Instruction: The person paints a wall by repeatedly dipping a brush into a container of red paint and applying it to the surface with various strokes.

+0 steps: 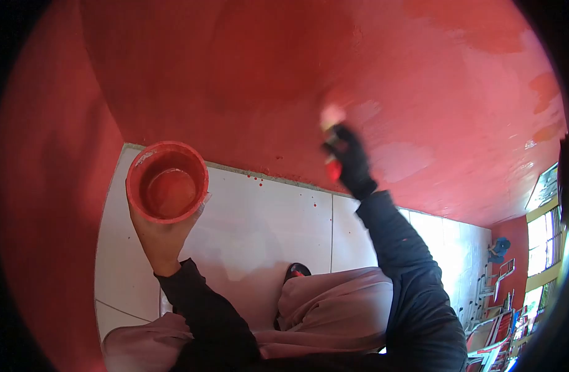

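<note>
My left hand point(163, 242) is wrapped round a red pot point(197, 180) with red paint in its bottom, above the white floor tiles. In a black glove, my right hand point(349, 158) closes round a paintbrush point(332, 118) with a red handle end and pinkish bristles, blurred by motion. The bristles are at or close to the red wall point(266, 68), whose surface shows darker and lighter patches; whether they touch it I cannot tell.
White floor tiles point(266, 217) carry red paint drops along the wall's foot. A second red wall point(43, 186) stands at the left. Far right are metal-framed chairs point(489, 328), windows point(544, 239) and a person in blue point(500, 248).
</note>
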Action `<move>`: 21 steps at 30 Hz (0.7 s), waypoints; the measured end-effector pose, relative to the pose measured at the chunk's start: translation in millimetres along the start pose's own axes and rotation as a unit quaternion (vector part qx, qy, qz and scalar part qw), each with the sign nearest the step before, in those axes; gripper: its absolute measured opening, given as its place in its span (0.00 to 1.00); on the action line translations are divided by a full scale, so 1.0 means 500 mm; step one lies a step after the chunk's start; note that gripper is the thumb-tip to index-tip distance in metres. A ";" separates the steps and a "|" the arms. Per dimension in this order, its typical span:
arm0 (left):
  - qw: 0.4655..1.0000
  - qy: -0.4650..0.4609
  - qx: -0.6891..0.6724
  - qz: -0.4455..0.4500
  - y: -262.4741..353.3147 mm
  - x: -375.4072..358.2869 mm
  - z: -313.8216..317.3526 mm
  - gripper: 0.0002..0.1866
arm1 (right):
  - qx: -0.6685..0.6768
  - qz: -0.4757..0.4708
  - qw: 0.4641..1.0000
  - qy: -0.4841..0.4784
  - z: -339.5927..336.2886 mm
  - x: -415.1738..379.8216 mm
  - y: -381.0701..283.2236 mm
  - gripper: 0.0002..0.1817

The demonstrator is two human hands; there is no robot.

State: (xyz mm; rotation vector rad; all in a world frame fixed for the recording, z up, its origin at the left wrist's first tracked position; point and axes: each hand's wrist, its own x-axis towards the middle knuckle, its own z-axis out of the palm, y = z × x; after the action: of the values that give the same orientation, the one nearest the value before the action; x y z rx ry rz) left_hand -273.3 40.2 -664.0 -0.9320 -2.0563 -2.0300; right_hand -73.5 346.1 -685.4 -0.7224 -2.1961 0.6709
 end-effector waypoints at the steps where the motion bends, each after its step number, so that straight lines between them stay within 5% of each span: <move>1: 1.000 0.002 0.000 0.002 0.000 0.000 0.002 0.48 | -0.023 -0.019 0.993 -0.118 0.027 -0.030 -0.038 0.19; 3: 1.000 0.002 -0.008 0.017 0.000 -0.001 0.003 0.47 | -0.223 -0.316 0.889 -0.244 0.035 -0.037 -0.029 0.16; 5: 1.000 0.003 -0.016 0.027 -0.002 0.004 0.003 0.45 | 0.022 -0.228 0.962 -0.148 0.005 -0.005 -0.058 0.14; 6: 0.999 0.002 -0.025 0.035 -0.002 0.006 0.000 0.44 | 0.051 -0.164 0.984 -0.039 -0.033 0.027 -0.093 0.16; 8: 0.999 0.015 0.002 0.044 0.013 0.014 0.003 0.43 | -0.131 -0.225 0.953 0.157 -0.156 0.115 -0.194 0.12; 11: 0.999 0.014 -0.009 0.044 0.025 0.014 0.004 0.41 | -0.200 -0.405 0.807 0.381 -0.250 0.175 -0.296 0.09; 13: 0.999 0.012 -0.037 0.034 0.022 0.011 0.002 0.40 | -0.148 -0.396 0.829 0.365 -0.217 0.187 -0.284 0.10; 15: 0.998 -0.018 -0.052 0.044 0.012 0.011 -0.002 0.42 | -0.175 -0.393 0.868 0.250 -0.108 0.160 -0.239 0.14; 17: 0.997 -0.012 -0.061 0.038 0.007 0.008 -0.021 0.41 | -0.158 -0.208 0.962 0.079 0.019 0.093 -0.169 0.19; 18: 0.997 -0.010 -0.071 0.031 -0.003 0.008 -0.025 0.39 | -0.287 -0.348 0.892 0.020 0.073 0.059 -0.134 0.15; 19: 0.996 -0.008 -0.083 0.021 -0.015 0.005 -0.028 0.37 | -0.221 -0.266 0.936 -0.071 0.124 0.015 -0.148 0.17; 20: 0.996 -0.003 -0.087 0.015 -0.028 0.001 -0.029 0.37 | -0.247 -0.402 0.872 -0.135 0.144 0.003 -0.118 0.16; 21: 0.996 0.002 -0.085 0.009 -0.041 -0.002 -0.031 0.37 | -0.245 -0.404 0.870 -0.141 0.155 -0.003 -0.129 0.16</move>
State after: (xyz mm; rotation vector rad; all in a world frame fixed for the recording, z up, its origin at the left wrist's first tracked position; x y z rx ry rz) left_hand -287.9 27.0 -680.5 -0.9678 -1.8874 -2.2240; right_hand -150.3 280.7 -691.6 0.1365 -2.6657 -0.2420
